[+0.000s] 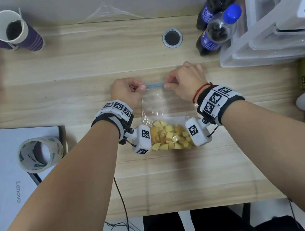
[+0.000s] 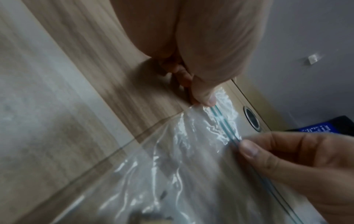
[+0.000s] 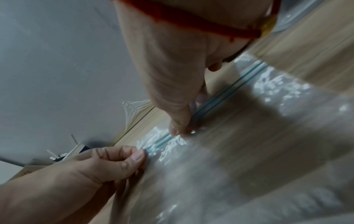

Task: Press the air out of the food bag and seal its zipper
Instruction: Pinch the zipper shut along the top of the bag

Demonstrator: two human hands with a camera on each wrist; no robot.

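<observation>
Hands (image 1: 127,91) (image 1: 186,82) pinch zipper (image 1: 154,85); bag (image 1: 167,113) seemingly clear of table edges.

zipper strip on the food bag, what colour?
Light blue-teal, a double line on the zipper strip of the clear food bag. Clearest in the right wrist view.

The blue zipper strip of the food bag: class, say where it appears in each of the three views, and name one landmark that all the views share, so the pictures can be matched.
Head view: the blue zipper strip lies level at centre, between left hand and right hand.
Left wrist view: it runs diagonally at right of centre, from upper left to lower right.
Right wrist view: it runs diagonally through the centre, from lower left to upper right.
Shared landmark: the two thumbs pinching the strip.
</observation>
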